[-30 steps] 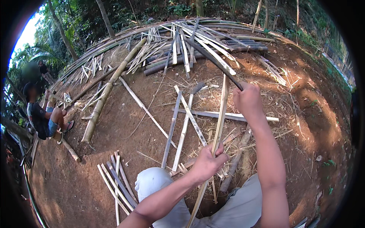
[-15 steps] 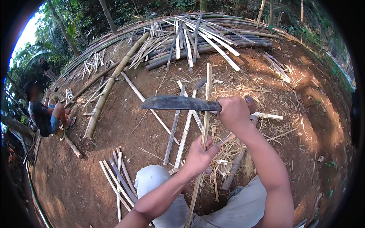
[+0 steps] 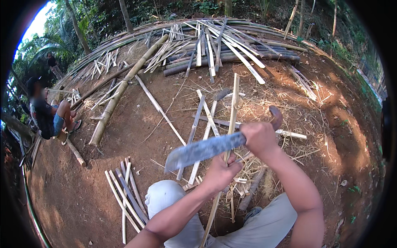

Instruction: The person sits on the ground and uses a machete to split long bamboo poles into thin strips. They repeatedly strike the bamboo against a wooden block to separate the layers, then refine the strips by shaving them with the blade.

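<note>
My right hand (image 3: pixel 259 139) is closed round the handle of a machete (image 3: pixel 202 153). The curved end of its handle juts out above my fist, and the wide dark blade slants down to the left. Upright between my knees stands a long pale bamboo strip (image 3: pixel 234 99). My left hand (image 3: pixel 220 175) grips this strip around its middle, just below the blade. The blade crosses in front of the strip; whether its edge touches the strip, I cannot tell. Several split bamboo strips (image 3: pixel 200 139) lie on the ground beyond my hands.
Thin shavings (image 3: pixel 289 140) litter the soil at the right. A bundle of strips (image 3: pixel 128 198) lies beside my left knee. A thick bamboo pole (image 3: pixel 109 109) lies at the left, near a seated person (image 3: pixel 47 111). Farther off is a large pile of bamboo (image 3: pixel 231 58).
The machete has swung from nearly level to tilted, its tip dropping down toward me. My right hand has moved lower and slightly right. My left hand keeps its hold on the strip.
</note>
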{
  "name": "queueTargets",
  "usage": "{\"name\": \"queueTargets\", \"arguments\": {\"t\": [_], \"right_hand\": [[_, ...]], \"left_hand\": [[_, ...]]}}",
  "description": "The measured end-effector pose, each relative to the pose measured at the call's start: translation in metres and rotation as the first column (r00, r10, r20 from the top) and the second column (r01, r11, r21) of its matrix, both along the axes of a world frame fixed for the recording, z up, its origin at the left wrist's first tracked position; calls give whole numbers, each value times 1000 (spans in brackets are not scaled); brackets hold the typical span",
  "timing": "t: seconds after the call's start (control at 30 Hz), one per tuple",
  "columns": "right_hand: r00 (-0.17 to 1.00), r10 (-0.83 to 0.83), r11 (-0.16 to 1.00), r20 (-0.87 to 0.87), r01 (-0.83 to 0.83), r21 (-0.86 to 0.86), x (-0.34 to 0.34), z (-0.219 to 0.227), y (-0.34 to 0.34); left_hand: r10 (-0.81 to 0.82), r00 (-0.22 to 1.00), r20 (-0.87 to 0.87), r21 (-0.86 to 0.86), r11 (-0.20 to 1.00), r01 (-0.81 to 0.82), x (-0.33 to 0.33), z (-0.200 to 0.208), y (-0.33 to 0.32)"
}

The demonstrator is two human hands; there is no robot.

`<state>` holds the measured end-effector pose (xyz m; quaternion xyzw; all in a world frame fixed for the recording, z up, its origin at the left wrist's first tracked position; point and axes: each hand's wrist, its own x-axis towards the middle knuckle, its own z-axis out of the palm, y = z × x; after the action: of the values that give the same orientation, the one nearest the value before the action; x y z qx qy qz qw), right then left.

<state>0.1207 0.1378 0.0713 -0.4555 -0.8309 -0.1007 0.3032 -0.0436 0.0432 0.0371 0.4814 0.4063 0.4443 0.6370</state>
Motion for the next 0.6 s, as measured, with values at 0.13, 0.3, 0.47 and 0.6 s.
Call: {"name": "queueTargets", "arguments": {"t": [0.13, 0.3, 0.47, 0.6], "right_hand": [[987, -159, 983, -22, 156, -100, 6, 11, 7], [991, -96, 992, 94, 87, 93, 16, 4, 18], [964, -266, 961, 6, 266, -75, 30, 28, 20], [973, -230, 967, 1, 229, -111, 6, 23, 29]], "left_hand": [[-63, 995, 79, -120, 990, 73, 6, 2, 1], [-79, 997, 10, -31, 996, 79, 6, -2, -3], [-143, 975, 172, -108, 981, 163, 13, 7, 5], [-114, 992, 47, -37, 993, 116, -4, -4, 8]]}}
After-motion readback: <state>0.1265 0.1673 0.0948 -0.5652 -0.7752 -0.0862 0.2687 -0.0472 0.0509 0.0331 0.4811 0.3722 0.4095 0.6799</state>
